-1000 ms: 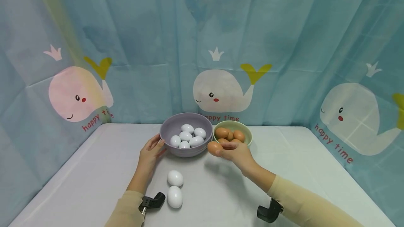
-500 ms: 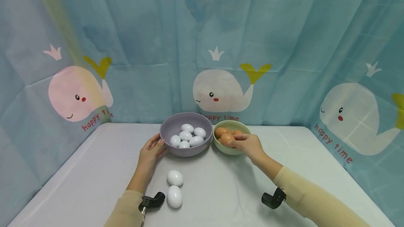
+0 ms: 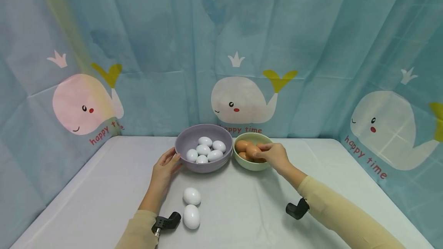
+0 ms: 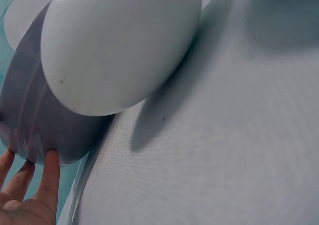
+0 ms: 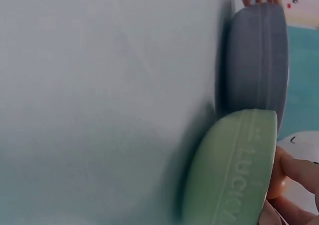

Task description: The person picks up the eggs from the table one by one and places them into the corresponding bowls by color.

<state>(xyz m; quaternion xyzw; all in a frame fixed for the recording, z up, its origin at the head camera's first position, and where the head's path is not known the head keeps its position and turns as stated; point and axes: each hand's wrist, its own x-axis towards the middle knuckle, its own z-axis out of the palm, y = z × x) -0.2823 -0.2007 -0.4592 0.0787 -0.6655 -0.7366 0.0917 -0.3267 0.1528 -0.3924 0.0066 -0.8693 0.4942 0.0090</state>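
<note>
My right hand (image 3: 276, 157) is over the green bowl (image 3: 252, 166), pinching a brown egg (image 3: 253, 151) among several other brown eggs (image 3: 243, 145). In the right wrist view, thumb and fingers hold that egg (image 5: 280, 177) just past the rim, partly hidden by the bowl. My left hand (image 3: 165, 167) rests against the left side of the purple bowl (image 3: 204, 167), where several white eggs (image 3: 203, 150) lie. Its straight fingers (image 4: 48, 177) touch the bowl's outer wall in the left wrist view.
Two white eggs lie on the white tabletop in front of the purple bowl, a farther egg (image 3: 192, 196) and a nearer egg (image 3: 191, 216). Both bowls stand side by side near the back edge, before a blue whale-print curtain (image 3: 155, 99).
My right hand has carried the brown egg from in front of the bowls to the right, then down into the green bowl. The left hand has stayed on the purple bowl.
</note>
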